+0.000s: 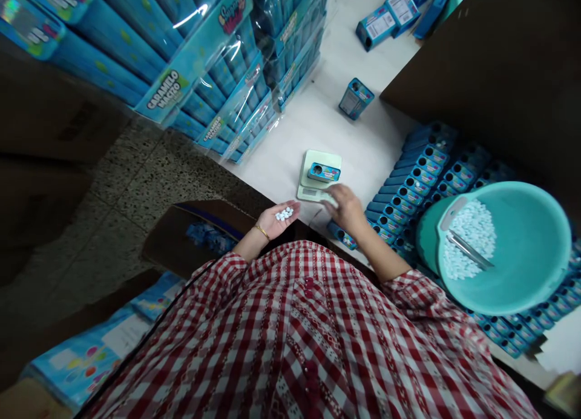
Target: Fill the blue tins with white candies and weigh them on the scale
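— Holding a small heap of white candies (284, 214), my left hand (278, 218) lies palm up at center frame, fingers spread flat so the pieces sit loose rather than gripped.

— And your right?

— My right hand (345, 206) rests knuckles up just right of center, touching the front edge of the scale (318, 175). Whether its fingers pinch anything, I cannot tell; they are blurred.

— What sits on the scale?

— One small blue box (324, 172), lying on the platform, probably so its contents register there.

— Other containers?

— At right, a teal bucket (535, 249) holds more white candies and a metal scoop (469, 250). Below and around it lie rows of blue boxes (422, 171), openings up. Wrapped packs (213, 62) stack at upper left.
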Tool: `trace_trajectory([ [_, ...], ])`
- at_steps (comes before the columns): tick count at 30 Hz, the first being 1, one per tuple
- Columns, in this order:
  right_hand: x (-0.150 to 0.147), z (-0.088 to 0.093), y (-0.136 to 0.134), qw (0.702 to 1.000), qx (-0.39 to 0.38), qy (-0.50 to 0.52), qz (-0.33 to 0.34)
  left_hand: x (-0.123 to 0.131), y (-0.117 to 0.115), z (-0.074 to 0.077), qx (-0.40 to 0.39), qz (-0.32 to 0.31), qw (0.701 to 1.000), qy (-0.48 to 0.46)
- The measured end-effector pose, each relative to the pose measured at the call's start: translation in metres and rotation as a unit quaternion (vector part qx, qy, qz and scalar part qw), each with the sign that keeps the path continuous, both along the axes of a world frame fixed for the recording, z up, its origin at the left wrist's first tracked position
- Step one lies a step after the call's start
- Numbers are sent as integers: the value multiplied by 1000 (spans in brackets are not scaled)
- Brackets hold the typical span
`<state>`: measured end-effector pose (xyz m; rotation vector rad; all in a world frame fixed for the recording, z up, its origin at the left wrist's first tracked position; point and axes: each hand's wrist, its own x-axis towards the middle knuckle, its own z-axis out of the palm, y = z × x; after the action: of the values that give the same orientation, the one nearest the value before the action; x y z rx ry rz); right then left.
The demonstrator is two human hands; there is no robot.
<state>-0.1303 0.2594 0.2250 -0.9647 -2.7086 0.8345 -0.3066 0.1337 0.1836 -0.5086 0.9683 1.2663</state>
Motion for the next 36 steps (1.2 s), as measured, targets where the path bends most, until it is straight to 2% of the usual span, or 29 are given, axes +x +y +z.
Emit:
trace_trajectory([
  [2, -14, 2, -29, 995, -9, -23, 94, 11, 3, 2, -1, -16, 1000, -18],
  [4, -23, -1, -52, 988, 3, -64, 141, 21, 5, 4, -22, -20, 999, -38],
  [6, -25, -8, -67, 984, 14, -96, 152, 28, 4, 5, -47, -24, 997, -61],
  [9, -19, -16, -71, 983, 3, -98, 157, 34, 2, 3, -55, -34, 994, -85],
  [11, -12, -15, -64, 988, -9, -61, 141, 34, 1, 2, -41, -40, 995, -87],
  [12, -9, -14, -57, 993, -9, -35, 111, 33, 1, 1, -30, -45, 995, -86],
  [15, -3, -12, -25, 997, 24, 24, -64, 26, 6, 3, -4, -58, 996, -72],
  [17, -2, -19, 2, 988, 43, 35, -146, 19, 13, 6, -9, -43, 998, -48],
  [19, -5, -32, 25, 988, 32, 38, -143, 12, 22, 8, -20, -18, 999, -22],
  [22, -13, -46, 43, 995, -4, 36, -92, 2, 34, 8, -26, 0, 1000, 1],
  [24, -20, -40, 43, 997, 1, 21, -73, -3, 40, 7, -28, 10, 1000, 5],
  [30, -29, 18, 19, 989, 116, -61, 69, -5, 61, 5, -3, 78, 997, -5],
  [32, -28, 24, 17, 982, 143, -97, 82, -3, 69, 6, 5, 86, 996, -6],
  [36, -23, 21, 18, 971, 185, -132, 72, 1, 81, 8, 8, 72, 997, -6],
])
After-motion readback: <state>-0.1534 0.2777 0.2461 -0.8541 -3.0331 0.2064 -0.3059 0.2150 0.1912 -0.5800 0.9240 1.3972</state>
